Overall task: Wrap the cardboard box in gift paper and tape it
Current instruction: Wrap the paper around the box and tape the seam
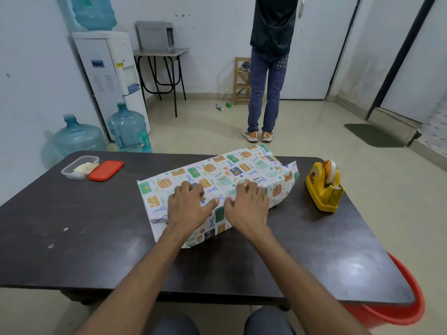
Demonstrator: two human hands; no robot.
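Item 1: gift paper (217, 170), patterned, folded over a long box shape, askew at the middle of the bench (72, 226). Left grip (187, 206) and right grip (246, 206): side by side on top, fingers apart, pressing the paper, clamped on nothing.
Item 2: yellow tape dispenser (324, 189), right of the paper, apart from it.
Item 3: clear tub (78, 166), red lid (105, 170) beside it, far left.

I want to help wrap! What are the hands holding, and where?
Nothing is gripped: the left hand and right hand press the white patterned gift paper down at the middle of the parcel's top.
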